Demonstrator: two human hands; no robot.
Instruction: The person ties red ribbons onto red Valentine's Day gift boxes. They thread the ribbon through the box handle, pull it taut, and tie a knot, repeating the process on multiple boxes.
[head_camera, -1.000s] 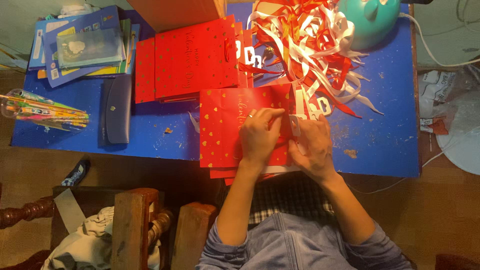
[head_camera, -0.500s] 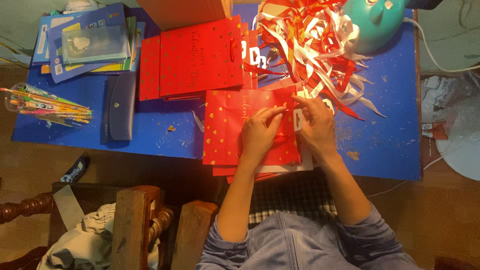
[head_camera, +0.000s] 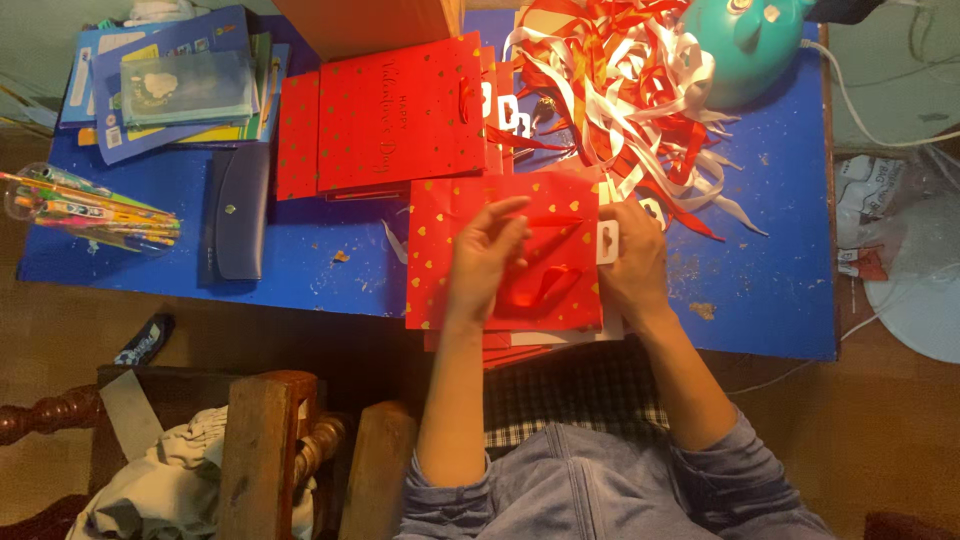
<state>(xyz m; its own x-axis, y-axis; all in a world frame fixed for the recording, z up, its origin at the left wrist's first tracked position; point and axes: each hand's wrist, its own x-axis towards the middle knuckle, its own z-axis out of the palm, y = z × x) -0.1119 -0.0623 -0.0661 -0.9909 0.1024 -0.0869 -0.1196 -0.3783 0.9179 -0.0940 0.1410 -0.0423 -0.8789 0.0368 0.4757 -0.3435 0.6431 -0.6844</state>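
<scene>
Red gift bag (head_camera: 440, 270) lies flat at near table (head_camera: 780, 300) edge. Left hand (head_camera: 485, 262) fingers curled, pinching red ribbon (head_camera: 535, 290) on it. Right hand (head_camera: 632, 262) grips bag's right edge.

Under our fingers (head_camera: 505, 215) there's a matt red paper bag (head_camera: 440, 255) with shiny gold hearts; satin-looking ribbon (head_camera: 535, 290) loops just below them.
</scene>
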